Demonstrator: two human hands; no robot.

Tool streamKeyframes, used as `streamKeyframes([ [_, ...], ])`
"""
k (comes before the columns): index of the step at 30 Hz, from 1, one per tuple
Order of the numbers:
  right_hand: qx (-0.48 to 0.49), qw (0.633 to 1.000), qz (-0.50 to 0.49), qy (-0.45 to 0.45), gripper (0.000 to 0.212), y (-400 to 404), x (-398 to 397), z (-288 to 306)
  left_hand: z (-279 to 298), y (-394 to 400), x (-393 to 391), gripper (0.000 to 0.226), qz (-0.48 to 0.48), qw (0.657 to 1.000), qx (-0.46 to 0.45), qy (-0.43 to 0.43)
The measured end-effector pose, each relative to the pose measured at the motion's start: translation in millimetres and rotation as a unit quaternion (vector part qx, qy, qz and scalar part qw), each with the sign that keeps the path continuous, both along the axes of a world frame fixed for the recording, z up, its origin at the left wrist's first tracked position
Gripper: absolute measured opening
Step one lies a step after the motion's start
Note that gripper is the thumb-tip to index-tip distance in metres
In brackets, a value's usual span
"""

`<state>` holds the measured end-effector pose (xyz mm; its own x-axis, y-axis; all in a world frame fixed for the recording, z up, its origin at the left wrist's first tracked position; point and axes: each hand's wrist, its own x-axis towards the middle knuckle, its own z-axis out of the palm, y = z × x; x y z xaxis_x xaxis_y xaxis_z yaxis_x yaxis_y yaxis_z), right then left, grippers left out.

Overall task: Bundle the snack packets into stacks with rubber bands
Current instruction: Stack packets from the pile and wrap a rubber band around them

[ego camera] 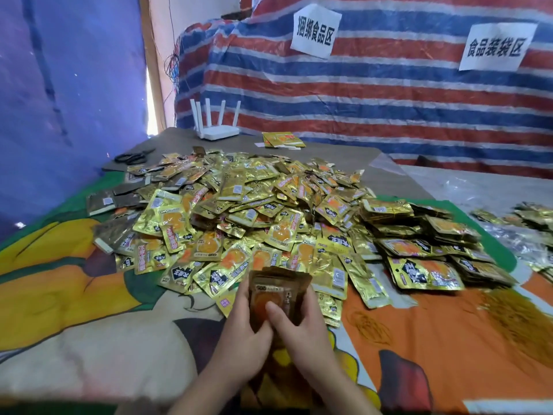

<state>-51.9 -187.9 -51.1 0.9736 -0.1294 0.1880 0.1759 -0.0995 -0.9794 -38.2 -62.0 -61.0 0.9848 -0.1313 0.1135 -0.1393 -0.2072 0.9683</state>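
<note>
While the scissors [134,157] lie closed at ten o'clock on the far left corner of the table [353,158], the white router [217,127] stands at eleven o'clock with its antennas upright, just before the striped tarpaulin [374,94]. A large loose pile of gold snack packets [239,211] occupies the centre of the printed cloth [59,289], from nine o'clock round to twelve. The left hand [239,339], at six o'clock, grasps a small upright stack of packets [276,295], fingers along its left edge and thumb on its face. The right hand [302,327], directly beside it, grips the same stack from the right, thumb laid across the front and fingers curled behind. The stack stands at the near edge of the pile, touching the loose packets behind it. Whether a rubber band is on the stack cannot be told. At twelve o'clock a few packets [282,139] lie apart near the tarpaulin. At two o'clock, finished bundles [425,250] sit in rows right of the pile. Two paper signs [315,31] hang on the tarpaulin at one o'clock.
</note>
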Motion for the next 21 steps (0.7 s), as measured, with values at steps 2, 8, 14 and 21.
streamKeyframes([
  [2, -0.006, 1.0, 0.011, 0.011, 0.037, 3, -5, -6, -4, 0, -2, 0.066, -0.01, 1.0, 0.009, -0.004],
  [8, -0.039, 0.999, 0.017, 0.004, 0.045, 4, -14, -1, -1, 1, -9, 0.073, -0.044, 0.999, 0.005, 0.015],
  [14, -0.057, 0.998, 0.007, 0.014, 0.043, 5, -18, -6, -8, -4, -5, 0.073, -0.02, 0.999, 0.018, 0.041],
  [21, -0.03, 0.994, 0.104, -0.032, 0.043, 15, -22, 13, -13, -37, -9, 0.054, -0.031, 0.997, 0.012, 0.071],
])
